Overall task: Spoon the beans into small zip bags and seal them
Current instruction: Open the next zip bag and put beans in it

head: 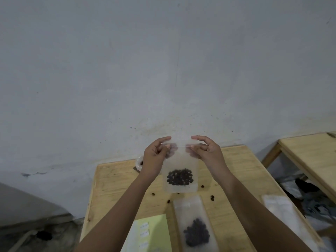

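A small frosted zip bag (180,164) hangs upright above the wooden table (116,180), with a clump of dark beans (179,177) in its lower half. My left hand (154,153) pinches the bag's top strip at its left end. My right hand (207,150) pinches the same strip at its right end. A second bag with beans (195,228) lies flat on the table nearer to me. A white container (139,163) with beans peeks out behind my left wrist, mostly hidden. No spoon is visible.
Several loose beans (212,197) lie scattered on the table below the held bag. A yellow-green sheet with small labels (151,233) lies at the front left. Empty clear bags (283,213) rest near the right edge. A second wooden table (309,153) stands to the right; a grey wall rises behind.
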Demonstrator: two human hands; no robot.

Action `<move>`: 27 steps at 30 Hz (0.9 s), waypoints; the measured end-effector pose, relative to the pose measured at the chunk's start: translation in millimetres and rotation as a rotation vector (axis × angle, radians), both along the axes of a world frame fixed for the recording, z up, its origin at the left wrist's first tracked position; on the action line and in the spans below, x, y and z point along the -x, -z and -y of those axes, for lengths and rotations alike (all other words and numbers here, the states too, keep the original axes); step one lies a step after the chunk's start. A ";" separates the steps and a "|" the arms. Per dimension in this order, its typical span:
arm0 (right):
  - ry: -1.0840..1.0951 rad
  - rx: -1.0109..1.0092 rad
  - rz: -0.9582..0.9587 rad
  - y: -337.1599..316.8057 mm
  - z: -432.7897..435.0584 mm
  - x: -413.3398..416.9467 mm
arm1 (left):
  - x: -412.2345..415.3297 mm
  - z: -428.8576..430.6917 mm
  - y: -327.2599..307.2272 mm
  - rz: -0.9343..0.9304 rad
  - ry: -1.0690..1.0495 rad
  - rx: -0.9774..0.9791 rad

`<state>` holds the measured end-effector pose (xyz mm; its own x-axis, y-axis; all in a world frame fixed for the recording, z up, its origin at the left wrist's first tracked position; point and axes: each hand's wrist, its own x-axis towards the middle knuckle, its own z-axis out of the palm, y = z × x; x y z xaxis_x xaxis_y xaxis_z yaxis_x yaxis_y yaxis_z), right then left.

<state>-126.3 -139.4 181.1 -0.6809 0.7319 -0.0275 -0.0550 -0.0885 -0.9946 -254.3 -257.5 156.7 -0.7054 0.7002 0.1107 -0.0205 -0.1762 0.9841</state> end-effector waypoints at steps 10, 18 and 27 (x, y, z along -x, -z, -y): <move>0.147 0.044 0.181 59.7 3.2 -28.9 | -57.9 10.7 70.7 0.061 -0.020 0.274; -0.004 -0.122 0.671 147.6 26.4 -76.6 | -102.1 23.6 135.8 0.022 -0.059 0.551; -0.063 -0.329 0.785 171.2 32.0 -90.4 | -130.2 31.7 158.3 -0.156 -0.045 0.709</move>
<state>-35.8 -171.4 9.9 -0.5932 0.7467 -0.3009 0.6563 0.2320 -0.7180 -124.1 -289.3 -1.6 -0.7482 0.6115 -0.2573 0.1221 0.5081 0.8526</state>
